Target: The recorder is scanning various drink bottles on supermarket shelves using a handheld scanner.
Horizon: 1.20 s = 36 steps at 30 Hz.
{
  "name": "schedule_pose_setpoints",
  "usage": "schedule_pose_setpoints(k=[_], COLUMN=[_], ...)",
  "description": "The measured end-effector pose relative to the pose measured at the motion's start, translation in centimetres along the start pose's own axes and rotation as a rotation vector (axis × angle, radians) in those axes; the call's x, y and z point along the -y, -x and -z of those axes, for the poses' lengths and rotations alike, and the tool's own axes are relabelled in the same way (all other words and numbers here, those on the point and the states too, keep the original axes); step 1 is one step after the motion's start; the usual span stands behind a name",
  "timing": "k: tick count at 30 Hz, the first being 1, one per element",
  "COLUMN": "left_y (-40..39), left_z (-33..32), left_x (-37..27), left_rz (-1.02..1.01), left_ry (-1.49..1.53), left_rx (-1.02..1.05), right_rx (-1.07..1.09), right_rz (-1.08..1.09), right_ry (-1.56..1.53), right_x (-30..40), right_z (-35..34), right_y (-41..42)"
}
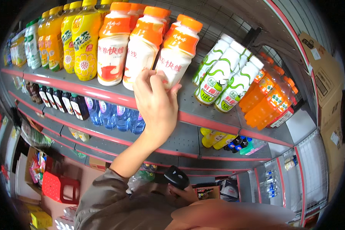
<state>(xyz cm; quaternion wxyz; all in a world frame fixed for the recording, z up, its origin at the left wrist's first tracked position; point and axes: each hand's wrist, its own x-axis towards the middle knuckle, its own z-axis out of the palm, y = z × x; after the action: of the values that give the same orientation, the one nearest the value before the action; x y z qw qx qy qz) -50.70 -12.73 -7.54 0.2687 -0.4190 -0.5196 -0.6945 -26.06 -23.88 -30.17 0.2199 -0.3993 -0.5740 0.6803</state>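
My left hand [156, 99] reaches up to the shelf, its fingers and thumb around the lower part of a white milk-drink bottle [176, 54] with an orange cap. The hand hides the base of this bottle, so whether it touches the shelf is unclear. Two like bottles, a middle one [145, 43] and a left one [112, 54], stand beside it, with more behind. Lower down, close to my body, my right hand [187, 194] holds a black handheld barcode scanner [176, 176].
Yellow tea bottles [86, 43] stand to the left on the red-edged shelf [103, 92]. White-and-green coconut drink bottles [214, 77] and orange soda bottles [268, 97] stand to the right. Blue water bottles [109, 116] fill part of the shelf below. A red plastic stool [53, 187] is on the floor.
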Motion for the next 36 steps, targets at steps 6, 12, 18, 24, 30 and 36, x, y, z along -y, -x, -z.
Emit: schedule_pose_setpoints(k=[6,12,18,24,30,36], left_y=[0.7,1.5,1.6,1.5,2.0,3.0], left_z=[-0.4,-0.7,-0.6,-0.7,-0.9,-0.6], left_x=[0.0,0.4,-0.1,-0.3,0.4,0.6], left_rz=[-0.018,-0.06,-0.057,-0.057,-0.041,-0.131], left_ry=[-0.038,-0.008,-0.113,-0.244,-0.18,-0.063], left_rx=[-0.014,-0.088,-0.074,0.045,-0.007,-0.116], right_rx=[-0.096,0.207,0.36,0.572,0.715,0.71], right_rz=[0.072,0.064,0.075,0.335,0.299,0.264], right_ry=[-0.04,0.043,-0.026,0.16,0.125,0.042], right_x=[-0.4,2.7,1.9,0.1,0.2,-0.5], right_z=[1.3,4.2,6.2,7.3,8.1,9.3], right_y=[0.1,-0.8,-2.0,-3.7,-2.6,-1.3])
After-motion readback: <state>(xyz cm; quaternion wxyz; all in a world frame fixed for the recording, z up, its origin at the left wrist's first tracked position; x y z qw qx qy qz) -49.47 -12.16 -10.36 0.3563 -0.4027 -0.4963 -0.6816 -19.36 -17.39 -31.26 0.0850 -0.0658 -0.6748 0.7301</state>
